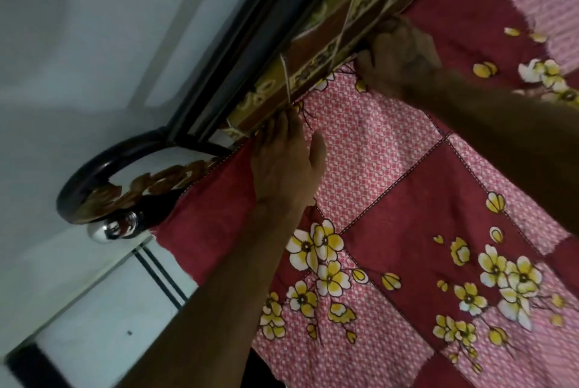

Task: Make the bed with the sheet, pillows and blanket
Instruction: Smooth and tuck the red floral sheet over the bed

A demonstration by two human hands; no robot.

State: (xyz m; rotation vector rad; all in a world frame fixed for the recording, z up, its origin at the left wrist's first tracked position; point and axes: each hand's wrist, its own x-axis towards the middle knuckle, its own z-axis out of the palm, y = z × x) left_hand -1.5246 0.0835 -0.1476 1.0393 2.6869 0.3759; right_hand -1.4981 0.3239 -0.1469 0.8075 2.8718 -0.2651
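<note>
The left hand point(286, 162) is laid flat on the floral sheet point(407, 231), its fingers straight and pushed into the seam where the sheet meets the patterned headboard panel point(316, 52); the thumb is spread out to the side. The right hand point(398, 58) is set further along the same seam, knuckles up and fingers curled; the sheet's edge appears to be gripped there, though the fingertips are hidden and blurred, so this cannot be told for certain.

The sheet, red and pink patchwork with yellow and white flowers, is spread over the mattress and is seen to hang over the corner beside the dark curved bed frame point(103, 168) and its chrome knob point(117, 229). A pale wall point(78, 43) is seen behind the frame. No pillows or blanket are shown in this view.

The step in hand is judged to be the tucking of the sheet's top edge down between mattress and headboard, an early part of the task. For the next move, the edge would have to be pressed deeper along the seam and the loose corner by the frame drawn taut and tucked, so that no wrinkles are left before pillows and blanket are laid.
</note>
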